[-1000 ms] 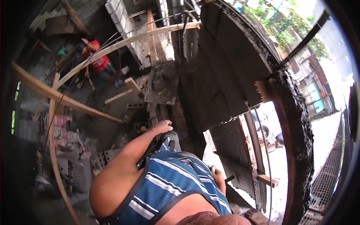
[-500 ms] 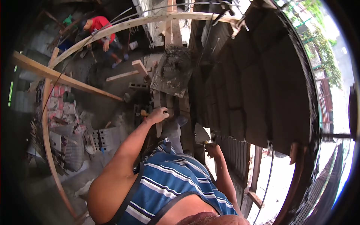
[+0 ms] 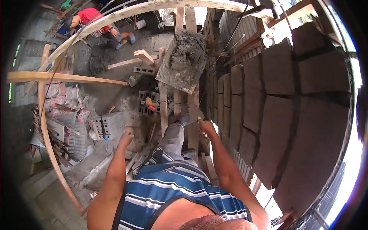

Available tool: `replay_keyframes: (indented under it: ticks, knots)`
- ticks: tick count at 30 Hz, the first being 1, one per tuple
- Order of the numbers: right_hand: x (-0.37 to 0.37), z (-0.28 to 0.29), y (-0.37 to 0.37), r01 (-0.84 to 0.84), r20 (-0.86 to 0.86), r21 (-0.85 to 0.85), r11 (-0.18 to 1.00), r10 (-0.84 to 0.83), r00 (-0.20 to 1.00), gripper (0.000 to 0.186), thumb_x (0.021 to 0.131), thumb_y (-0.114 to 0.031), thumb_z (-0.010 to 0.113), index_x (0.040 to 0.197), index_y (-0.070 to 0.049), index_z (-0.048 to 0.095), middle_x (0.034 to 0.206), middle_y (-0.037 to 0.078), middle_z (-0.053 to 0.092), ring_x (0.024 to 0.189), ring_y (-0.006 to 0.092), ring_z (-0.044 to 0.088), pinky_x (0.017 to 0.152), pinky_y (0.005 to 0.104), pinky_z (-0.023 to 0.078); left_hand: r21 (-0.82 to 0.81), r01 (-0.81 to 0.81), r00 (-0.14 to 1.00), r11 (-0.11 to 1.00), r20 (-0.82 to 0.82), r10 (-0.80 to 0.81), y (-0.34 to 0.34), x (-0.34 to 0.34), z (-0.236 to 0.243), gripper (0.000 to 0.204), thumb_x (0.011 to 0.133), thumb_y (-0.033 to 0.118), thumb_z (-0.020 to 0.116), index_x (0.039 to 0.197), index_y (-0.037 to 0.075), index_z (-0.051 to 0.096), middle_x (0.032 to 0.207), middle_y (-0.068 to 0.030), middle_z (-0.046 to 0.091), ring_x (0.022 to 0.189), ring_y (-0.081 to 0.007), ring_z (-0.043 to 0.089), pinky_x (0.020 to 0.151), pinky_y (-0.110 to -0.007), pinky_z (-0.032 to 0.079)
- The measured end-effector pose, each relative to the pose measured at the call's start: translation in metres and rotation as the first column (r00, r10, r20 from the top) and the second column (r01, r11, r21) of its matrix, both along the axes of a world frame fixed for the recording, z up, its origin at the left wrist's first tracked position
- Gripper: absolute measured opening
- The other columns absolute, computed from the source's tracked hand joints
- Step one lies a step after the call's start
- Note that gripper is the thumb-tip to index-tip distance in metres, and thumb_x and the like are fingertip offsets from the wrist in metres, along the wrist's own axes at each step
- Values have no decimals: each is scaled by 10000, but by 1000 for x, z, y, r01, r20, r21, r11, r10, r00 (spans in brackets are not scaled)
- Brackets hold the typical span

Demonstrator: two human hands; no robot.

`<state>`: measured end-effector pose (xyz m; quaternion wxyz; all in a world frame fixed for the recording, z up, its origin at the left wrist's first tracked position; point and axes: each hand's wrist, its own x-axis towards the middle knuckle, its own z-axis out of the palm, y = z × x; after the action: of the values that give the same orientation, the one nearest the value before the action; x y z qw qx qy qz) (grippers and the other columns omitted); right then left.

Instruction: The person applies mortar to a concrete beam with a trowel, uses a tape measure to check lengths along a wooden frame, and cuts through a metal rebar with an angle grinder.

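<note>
My right hand (image 3: pixel 207 128) is closed round the handle of a trowel (image 3: pixel 196 112), its grey blade pointing forward over the planks. My left hand (image 3: pixel 127 138) hangs out to the left with its fingers curled, and nothing shows in it. Ahead of me, a pile of wet grey mortar (image 3: pixel 186 53) lies on a flat board (image 3: pixel 173 81) that rests across wooden planks (image 3: pixel 193 100). To my right rises a wall of grey concrete blocks (image 3: pixel 274 126) with mortar joints.
A curved wooden beam (image 3: pixel 153 10) crosses overhead, and another timber (image 3: pixel 76 78) juts in from the left. Hollow blocks (image 3: pixel 145 100) and a yellow-and-red tool (image 3: pixel 151 103) lie below the planks. Another person in a red shirt (image 3: pixel 92 18) bends down at the far left. Sacks (image 3: pixel 57 92) lie piled at left.
My left hand has swung back and left, away from the planks. The trowel in my right hand has moved forward and left. My view has turned, showing more of the block wall.
</note>
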<state>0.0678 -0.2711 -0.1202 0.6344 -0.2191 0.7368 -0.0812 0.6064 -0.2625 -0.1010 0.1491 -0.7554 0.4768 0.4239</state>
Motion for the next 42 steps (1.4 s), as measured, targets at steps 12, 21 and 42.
replay_keyframes:
  ticks: [12,21,42]
  knots:
    - [11,-46,-142,217,80,-240,946,-204,976,432,959,-452,609,1007,-24,631,754,43,617,541,155,556,428,315,431,2,-25,987,1000,-157,25,3,-48,-20,559,854,346,667,1281,-13,636,1229,-262,672,1162,-383,649,1001,-424,505]
    - [-6,43,-31,215,140,-87,973,-202,969,486,978,-338,638,1330,-5,594,988,89,711,657,124,594,512,278,490,-105,-3,985,994,-169,-15,-42,-74,-8,612,858,352,672,1329,-31,597,1341,-270,606,1281,-376,572,1080,-424,446]
    - [-154,616,-33,-615,-621,-727,305,-675,399,933,820,-535,775,1473,32,425,1430,286,519,1354,396,490,1122,470,395,-195,453,801,870,-340,-493,-80,-168,-12,433,722,389,665,890,-4,736,948,-259,712,911,-405,697,805,-483,541]
